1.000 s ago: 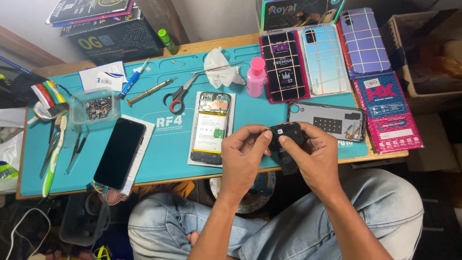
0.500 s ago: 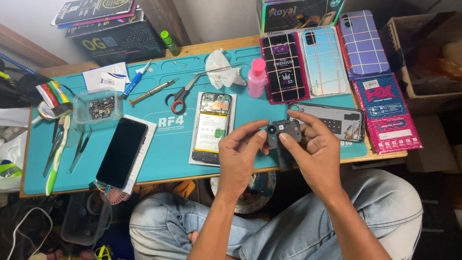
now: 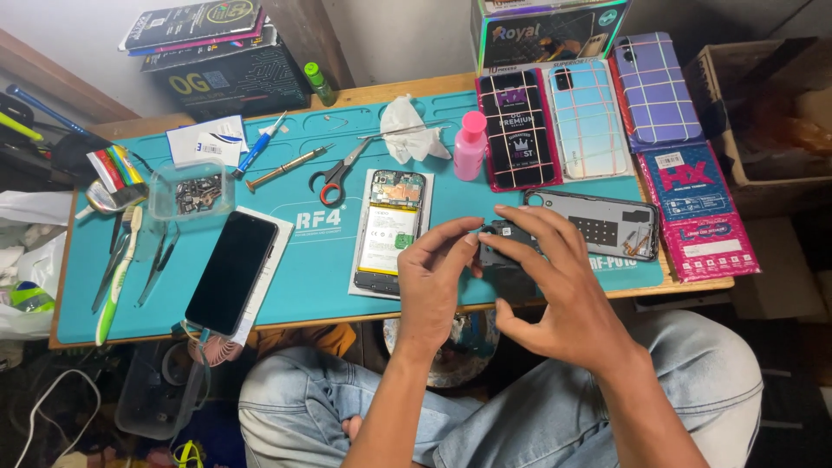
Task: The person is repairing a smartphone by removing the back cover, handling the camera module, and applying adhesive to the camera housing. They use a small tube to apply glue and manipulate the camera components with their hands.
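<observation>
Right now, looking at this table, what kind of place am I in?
Most likely a small phone repair bench. An opened phone with its insides exposed lies on a teal work mat, tools such as a screwdriver lie about, and both hands, left hand and right hand, hold a small black phone part.

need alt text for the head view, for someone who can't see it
Seen from above, a seated person's left hand and right hand hold a small black phone part over a teal mat. An opened phone lies just left of the hands, with scissors, a pink bottle and phone cases beyond.
</observation>
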